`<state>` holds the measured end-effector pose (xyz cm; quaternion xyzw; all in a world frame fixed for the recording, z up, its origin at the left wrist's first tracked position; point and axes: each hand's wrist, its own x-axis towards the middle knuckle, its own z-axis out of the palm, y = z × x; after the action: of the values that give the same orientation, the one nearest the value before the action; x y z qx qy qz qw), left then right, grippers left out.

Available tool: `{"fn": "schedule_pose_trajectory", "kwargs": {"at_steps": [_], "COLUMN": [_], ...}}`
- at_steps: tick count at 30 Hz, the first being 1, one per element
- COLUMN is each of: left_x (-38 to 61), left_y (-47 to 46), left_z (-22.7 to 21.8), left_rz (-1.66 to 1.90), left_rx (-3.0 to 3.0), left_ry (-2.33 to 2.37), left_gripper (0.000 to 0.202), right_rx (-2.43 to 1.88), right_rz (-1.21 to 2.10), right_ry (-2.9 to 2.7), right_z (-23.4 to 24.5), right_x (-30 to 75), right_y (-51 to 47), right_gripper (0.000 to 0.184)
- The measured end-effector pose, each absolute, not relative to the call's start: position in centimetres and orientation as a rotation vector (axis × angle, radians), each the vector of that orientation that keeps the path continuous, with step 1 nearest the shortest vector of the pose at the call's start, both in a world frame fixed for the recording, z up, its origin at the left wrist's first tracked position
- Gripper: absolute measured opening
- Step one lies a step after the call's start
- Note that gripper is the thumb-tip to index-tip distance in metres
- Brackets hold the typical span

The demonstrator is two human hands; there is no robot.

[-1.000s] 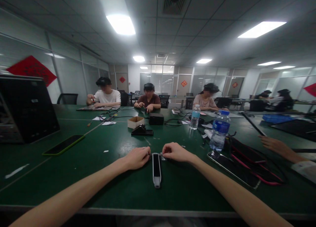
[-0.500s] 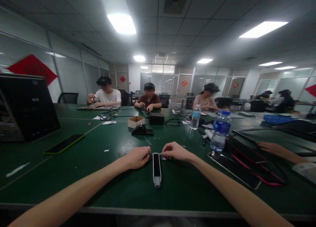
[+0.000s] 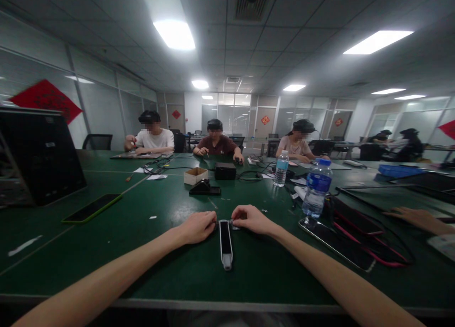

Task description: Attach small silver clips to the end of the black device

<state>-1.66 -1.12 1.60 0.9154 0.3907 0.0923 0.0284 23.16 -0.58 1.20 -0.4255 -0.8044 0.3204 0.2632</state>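
- Seen from above, a green bench (image 3: 270, 279) under bright ceiling lights.
- At its near middle, between two bare hands, a slim device (image 3: 225, 241), lying lengthwise, with dark face, white rim and pale grey tip toward the wearer.
- Just beside the device's far end, on its left, the left hand (image 3: 199, 226), low over the bench, fingers bent and bunched together; tips mostly hidden, so cannot tell whether gripping anything.
- Just beside the same end, on its right, the right hand (image 3: 250, 219), thumb and forefinger nearly meeting at a small shiny piece (image 3: 235, 227); cannot tell whether pinching it or only touching.
- Beyond the hands, a black stand (image 3: 205, 190), then an open pale box (image 3: 195, 177) and a black box (image 3: 225, 171) side by side.
- To the right, a small water bottle (image 3: 280, 169) and, nearer, a large bottle (image 3: 317, 189), both upright; in front, a dark phone (image 3: 336, 245) near a pink-edged case (image 3: 360, 225).
- To the left, a green-cased phone (image 3: 93, 208), lying flat.
- At the right edge, a co-worker's hand (image 3: 421, 219); across the bench, three seated people (image 3: 156, 138).
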Motion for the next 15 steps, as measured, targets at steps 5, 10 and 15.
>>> {"fn": "schedule_pose_trajectory", "kwargs": {"at_steps": [5,10,15], "left_x": [-1.7,-1.6,-1.3], "left_y": [-0.7,-0.7,-1.2], "left_z": [0.9,0.9,1.6], "left_rz": [0.345,0.344,0.32], "left_rx": [2.802,2.799,2.829], "left_ry": [1.214,1.221,1.232], "left_gripper": [0.011,0.011,0.008], "right_rx": [-1.11,-1.093,-1.186], "right_rz": [0.775,0.802,0.459], "right_ry": [-2.207,-2.281,-2.316], "right_z": [0.3,0.5,1.7], "right_x": [23.6,24.1,26.6], "right_y": [0.2,0.6,2.0], "right_gripper": [0.017,0.021,0.017]}}
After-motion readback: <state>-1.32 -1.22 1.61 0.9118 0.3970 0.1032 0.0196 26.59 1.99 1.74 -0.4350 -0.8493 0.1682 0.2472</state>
